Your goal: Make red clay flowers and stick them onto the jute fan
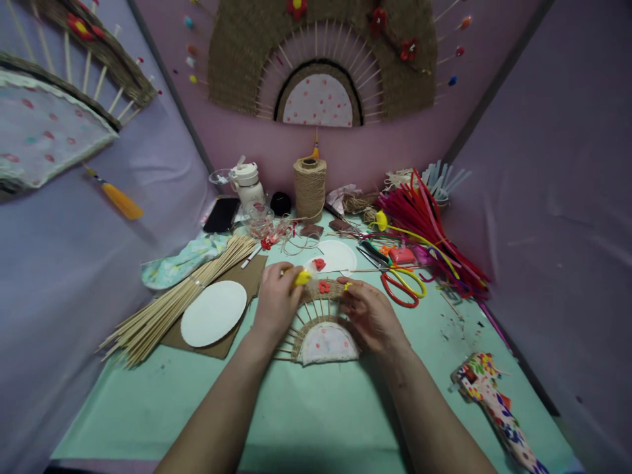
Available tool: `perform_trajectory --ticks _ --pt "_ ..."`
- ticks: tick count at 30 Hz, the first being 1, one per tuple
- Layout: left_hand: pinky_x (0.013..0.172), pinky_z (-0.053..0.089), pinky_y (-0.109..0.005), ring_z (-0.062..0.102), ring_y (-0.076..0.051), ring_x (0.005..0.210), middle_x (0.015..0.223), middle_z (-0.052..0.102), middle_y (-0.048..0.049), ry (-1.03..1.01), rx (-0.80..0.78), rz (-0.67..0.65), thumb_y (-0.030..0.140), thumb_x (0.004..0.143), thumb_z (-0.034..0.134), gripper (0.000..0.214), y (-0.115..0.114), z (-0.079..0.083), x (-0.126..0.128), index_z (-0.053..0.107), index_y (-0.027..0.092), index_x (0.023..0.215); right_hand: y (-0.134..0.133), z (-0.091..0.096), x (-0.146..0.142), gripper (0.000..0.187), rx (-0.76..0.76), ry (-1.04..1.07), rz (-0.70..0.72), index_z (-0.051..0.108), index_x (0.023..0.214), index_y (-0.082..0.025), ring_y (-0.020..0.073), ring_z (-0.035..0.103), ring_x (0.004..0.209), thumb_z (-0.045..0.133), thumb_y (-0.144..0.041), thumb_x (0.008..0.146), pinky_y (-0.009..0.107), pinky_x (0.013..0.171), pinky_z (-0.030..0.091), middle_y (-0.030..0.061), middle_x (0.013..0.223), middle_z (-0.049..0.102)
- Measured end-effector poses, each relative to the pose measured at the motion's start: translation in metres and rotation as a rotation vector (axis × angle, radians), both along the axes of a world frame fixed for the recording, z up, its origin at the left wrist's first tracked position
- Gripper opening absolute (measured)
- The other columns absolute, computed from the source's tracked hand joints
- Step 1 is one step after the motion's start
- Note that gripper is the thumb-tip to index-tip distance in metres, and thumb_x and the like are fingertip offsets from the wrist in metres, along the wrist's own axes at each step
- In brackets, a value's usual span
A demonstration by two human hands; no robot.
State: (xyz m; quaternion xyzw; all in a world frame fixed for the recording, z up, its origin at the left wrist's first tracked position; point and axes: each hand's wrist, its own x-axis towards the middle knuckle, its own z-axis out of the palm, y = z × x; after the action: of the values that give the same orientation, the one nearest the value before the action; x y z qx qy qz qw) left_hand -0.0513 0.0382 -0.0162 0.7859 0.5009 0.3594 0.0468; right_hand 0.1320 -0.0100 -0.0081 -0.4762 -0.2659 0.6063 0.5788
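My left hand (pixel 277 299) is closed on a yellow lump (pixel 302 278) that looks like soft clay, with a blurred clear wrap beside it. Between the fingertips of my right hand (pixel 371 313) is a small yellow piece (pixel 347 286). Under and between both hands lies a small half-round fan (pixel 330 343), made of twine-wrapped bands, thin sticks and a white spotted centre. A red flower (pixel 324 287) sits on its upper band. Just above that is a red lump (pixel 318 264), near a white paper disc (pixel 340 255). My hands partly hide the fan's two sides.
Thin sticks (pixel 187 293) and a white oval (pixel 214 314) lie on cardboard at left. Scissors (pixel 401 289) and red pipe cleaners (pixel 419 210) are at right; a flowered glue gun (pixel 498 401) is nearer me. A twine spool (pixel 310 189) and white bottle (pixel 248 187) stand behind.
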Motion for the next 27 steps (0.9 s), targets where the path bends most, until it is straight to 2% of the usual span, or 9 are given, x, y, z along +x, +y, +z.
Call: perform_trajectory --ticks 4,7,10,12,15,17,19,23,27 --pt "0.091 0.045 -0.049 0.052 -0.032 0.102 0.102 0.059 -0.0143 0.075 -0.088 0.195 0.020 0.078 0.068 0.031 0.035 -0.003 -0.011 0.065 0.014 0.107 0.001 -0.003 -0.004 0.027 -0.029 0.030 -0.056 0.072 0.079 -0.020 0.0126 0.059 0.065 0.082 -0.035 0.060 0.022 0.053 0.045 0.0031 0.082 0.070" --pt "0.091 0.045 -0.050 0.054 -0.033 0.103 0.100 0.060 -0.0142 0.068 -0.136 0.222 0.020 0.073 0.073 0.021 0.047 -0.002 -0.010 0.067 0.015 0.093 0.001 -0.008 -0.005 0.029 0.035 -0.090 -0.083 0.073 0.082 -0.020 0.0129 0.058 0.063 0.081 -0.040 0.063 0.025 0.057 0.047 0.0017 0.078 0.070" --pt "0.100 0.039 -0.052 0.051 -0.034 0.116 0.115 0.060 -0.0149 -0.056 -0.105 0.224 0.025 0.073 0.074 0.030 0.032 0.005 0.001 0.068 0.017 0.101 -0.001 -0.010 -0.003 0.025 0.162 -0.293 -0.118 0.074 0.086 -0.020 0.0163 0.062 0.073 0.074 -0.042 0.073 0.030 0.069 0.051 0.0022 0.081 0.071" --pt "0.099 0.041 -0.048 0.056 -0.029 0.109 0.109 0.064 -0.0112 -0.267 -0.180 0.141 0.032 0.080 0.067 0.025 0.011 0.010 0.013 0.070 0.020 0.101 -0.003 -0.008 -0.003 0.020 0.284 -0.471 -0.154 0.074 0.086 -0.021 0.0194 0.064 0.085 0.068 -0.038 0.081 0.033 0.077 0.052 0.0044 0.089 0.071" --pt "0.082 0.049 -0.035 0.062 -0.020 0.082 0.081 0.069 -0.0050 -0.594 -0.644 -0.140 0.043 0.083 0.062 0.025 -0.020 0.011 0.031 0.074 0.020 0.082 -0.008 -0.005 -0.007 0.016 0.483 -0.756 -0.199 0.074 0.090 -0.023 0.0204 0.063 0.092 0.060 -0.030 0.088 0.035 0.083 0.051 0.0060 0.094 0.068" --pt "0.066 0.048 -0.027 0.057 -0.015 0.067 0.073 0.066 -0.0034 -0.867 -0.884 -0.218 0.049 0.082 0.062 0.034 -0.033 0.009 0.040 0.073 0.018 0.079 -0.010 -0.004 -0.011 0.018 0.596 -0.926 -0.197 0.074 0.096 -0.025 0.0208 0.061 0.092 0.057 -0.025 0.090 0.037 0.084 0.051 0.0064 0.095 0.068" --pt "0.055 0.041 -0.021 0.050 -0.009 0.058 0.070 0.063 -0.0018 -1.117 -1.003 -0.203 0.050 0.075 0.070 0.035 -0.037 0.007 0.044 0.072 0.015 0.081 -0.011 -0.005 -0.014 0.022 0.672 -1.047 -0.168 0.074 0.101 -0.027 0.0221 0.060 0.093 0.055 -0.022 0.091 0.040 0.084 0.050 0.0073 0.098 0.068" --pt "0.050 0.034 -0.018 0.041 -0.004 0.052 0.067 0.058 0.0020 -1.302 -1.028 -0.160 0.040 0.061 0.083 0.036 -0.034 0.009 0.043 0.069 0.013 0.080 -0.012 -0.005 -0.016 0.029 0.659 -1.000 -0.072 0.070 0.110 -0.027 0.0221 0.059 0.101 0.049 -0.019 0.093 0.040 0.089 0.050 0.0080 0.107 0.066" --pt "0.054 0.037 -0.018 0.045 -0.006 0.057 0.068 0.056 0.0029 -1.374 -0.978 -0.222 0.041 0.072 0.076 0.030 -0.033 0.011 0.040 0.060 0.016 0.073 -0.013 -0.002 -0.012 0.032 0.526 -0.830 -0.058 0.062 0.123 -0.026 0.0188 0.061 0.101 0.051 -0.024 0.093 0.033 0.084 0.053 0.0082 0.119 0.061"
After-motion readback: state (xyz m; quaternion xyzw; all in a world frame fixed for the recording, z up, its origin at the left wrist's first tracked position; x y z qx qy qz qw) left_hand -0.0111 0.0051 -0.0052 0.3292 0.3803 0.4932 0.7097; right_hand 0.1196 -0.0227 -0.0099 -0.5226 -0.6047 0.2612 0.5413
